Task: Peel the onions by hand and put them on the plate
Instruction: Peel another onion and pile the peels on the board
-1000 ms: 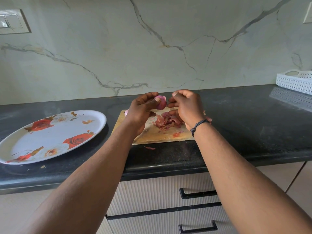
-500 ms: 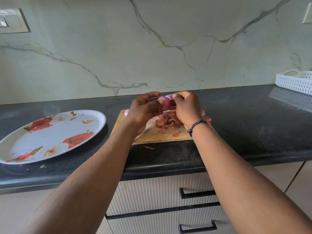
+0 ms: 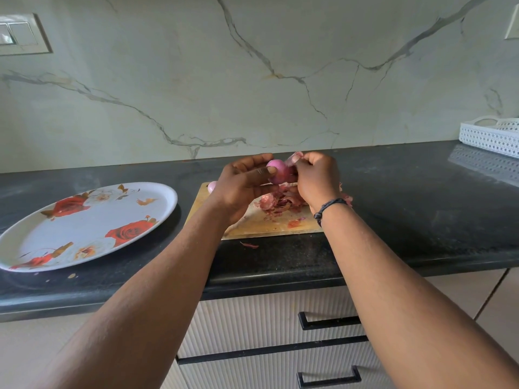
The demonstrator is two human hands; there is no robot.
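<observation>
While curled around it, left grip (image 3: pixel 241 183) on onion (image 3: pixel 278 172) — right grip (image 3: pixel 316 178) pinching its peel (image 3: pixel 293 158)

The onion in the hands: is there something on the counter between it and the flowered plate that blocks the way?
Nothing visible blocks it. The onion is held above the cutting board by the left hand, while the right hand pinches its skin. The plate lies to the left, with only bare black counter between.
</observation>
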